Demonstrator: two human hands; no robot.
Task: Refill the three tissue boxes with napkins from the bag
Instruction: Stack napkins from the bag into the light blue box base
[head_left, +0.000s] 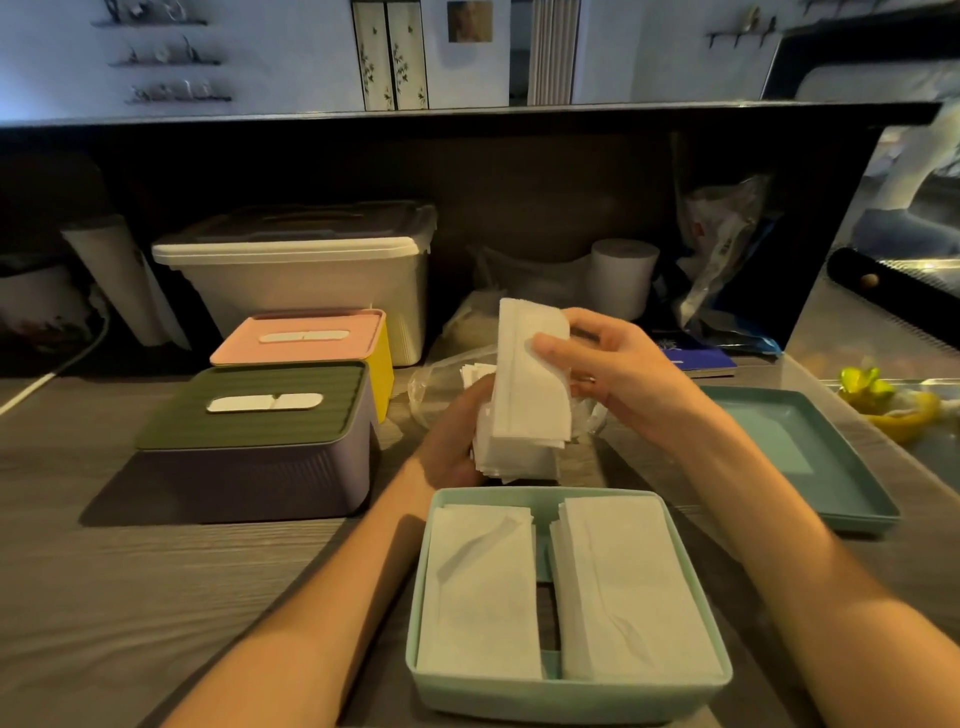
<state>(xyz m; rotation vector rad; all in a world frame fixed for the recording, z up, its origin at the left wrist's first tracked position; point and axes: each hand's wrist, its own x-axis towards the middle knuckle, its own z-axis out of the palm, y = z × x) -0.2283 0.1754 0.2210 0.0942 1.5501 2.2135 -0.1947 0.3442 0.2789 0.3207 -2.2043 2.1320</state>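
— What have the hands got?
— The left hand cups a stack of white napkins from below; the right hand pinches its top sheets.
— And the open mint tissue box?
— Just below the grip, two napkin piles inside; its teal lid lies right.

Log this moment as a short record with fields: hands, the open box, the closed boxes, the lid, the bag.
left hand: holds the napkin stack from below
right hand: pinches the top of the same stack
open box: mint green, nearest the camera, two rows of napkins inside
closed boxes: purple box with green lid; behind it, yellow box with pink lid
teal lid: lies to the right of the open box
bag: clear plastic, behind the hands
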